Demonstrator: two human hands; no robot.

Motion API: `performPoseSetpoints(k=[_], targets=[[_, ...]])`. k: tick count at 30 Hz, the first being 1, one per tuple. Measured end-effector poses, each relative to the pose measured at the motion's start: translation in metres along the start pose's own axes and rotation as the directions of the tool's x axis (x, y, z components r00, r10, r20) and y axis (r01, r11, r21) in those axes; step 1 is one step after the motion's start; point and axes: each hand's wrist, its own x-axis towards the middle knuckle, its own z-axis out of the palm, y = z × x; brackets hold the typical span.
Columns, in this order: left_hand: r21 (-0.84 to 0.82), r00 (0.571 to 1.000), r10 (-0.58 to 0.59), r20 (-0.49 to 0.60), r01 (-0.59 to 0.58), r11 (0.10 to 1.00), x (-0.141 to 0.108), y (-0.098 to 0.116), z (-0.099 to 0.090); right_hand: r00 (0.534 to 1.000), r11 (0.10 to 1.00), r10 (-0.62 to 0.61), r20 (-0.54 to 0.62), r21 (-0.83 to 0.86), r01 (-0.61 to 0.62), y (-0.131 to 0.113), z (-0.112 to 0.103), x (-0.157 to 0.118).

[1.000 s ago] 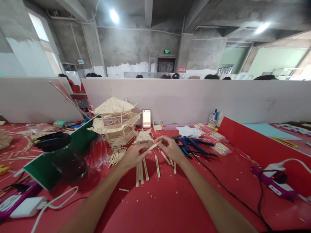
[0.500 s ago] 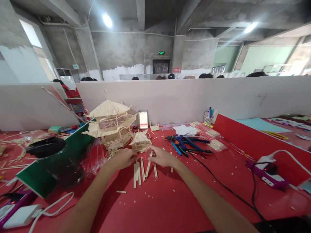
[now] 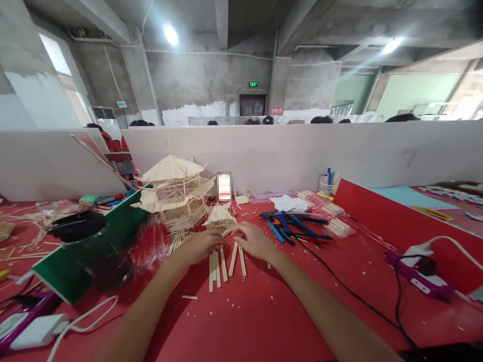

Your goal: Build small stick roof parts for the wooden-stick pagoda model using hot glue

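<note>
Widest of all, the red counter (image 3: 211,332) runs the full breadth of the scene, and on its far left stands the big stick-built tower (image 3: 169,202), tiered and roofed. Over to the right, a cluster of pliers (image 3: 287,221) lies well apart from the action

Now the hands, close together at the centre! The left hand (image 3: 204,245) arches low, fingers bent down over the far ends of the left sticks (image 3: 218,274); its fingertips are hidden, so whether that grip pinches anything, we cannot tell. The right hand (image 3: 253,240) has thumb and fingers curled toward each other at the far ends of the right sticks (image 3: 242,262), and again there's no telling whether its grip is closed on one

Just beyond the hands sits the small pavilion (image 3: 220,215), peaked roof, upright. Both lots of sticks lie on the near side of it, splayed toward the viewer. This looks like a sorting and lining-up step; the next move would call for a light pinch on one stick, without nudging its neighbours or the pavilion

Smallest of all, a short offcut (image 3: 190,297) lies near left, pale chips (image 3: 233,305) scattered to its right
</note>
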Motion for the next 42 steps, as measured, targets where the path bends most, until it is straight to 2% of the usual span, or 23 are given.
performPoseSetpoints(k=[3,6,12,17,22,24,29,36,42], targets=[[0.049,0.988,0.102,0.112,-0.108,0.993,0.003,0.001,0.001,0.999,0.999,-0.013,-0.034,-0.037,0.012,0.002,-0.002,0.001],[0.053,0.986,0.112,0.122,-0.119,0.992,0.004,0.001,-0.001,0.999,1.000,0.001,-0.044,-0.030,-0.002,0.002,-0.003,0.002],[0.010,0.984,0.133,0.117,-0.135,0.991,0.003,0.001,-0.004,0.995,0.988,0.099,-0.009,0.122,-0.098,0.007,-0.010,0.004],[-0.057,0.985,0.154,0.082,-0.149,0.987,0.004,-0.008,-0.002,0.996,0.995,0.090,-0.017,-0.050,-0.090,0.015,-0.026,0.005],[-0.004,0.978,0.171,0.115,-0.172,0.985,0.004,-0.017,0.002,0.985,0.955,0.166,0.036,-0.254,-0.152,0.020,-0.040,0.002],[0.020,0.980,0.164,0.108,-0.167,0.986,0.004,-0.019,0.004,0.970,0.920,0.228,0.086,-0.347,-0.185,0.022,-0.042,0.001],[0.075,0.988,0.121,0.100,-0.129,0.989,0.004,-0.018,0.007,0.893,0.827,0.401,0.204,-0.501,-0.256,0.023,-0.036,-0.002],[0.127,0.991,0.064,0.115,-0.078,0.989,0.008,-0.004,0.005,0.876,0.822,0.431,0.216,-0.494,-0.283,0.016,-0.031,-0.003],[0.139,0.988,0.038,0.147,-0.059,0.989,0.009,0.002,0.007,0.876,0.872,0.430,0.218,-0.351,-0.340,0.025,-0.034,0.001]])
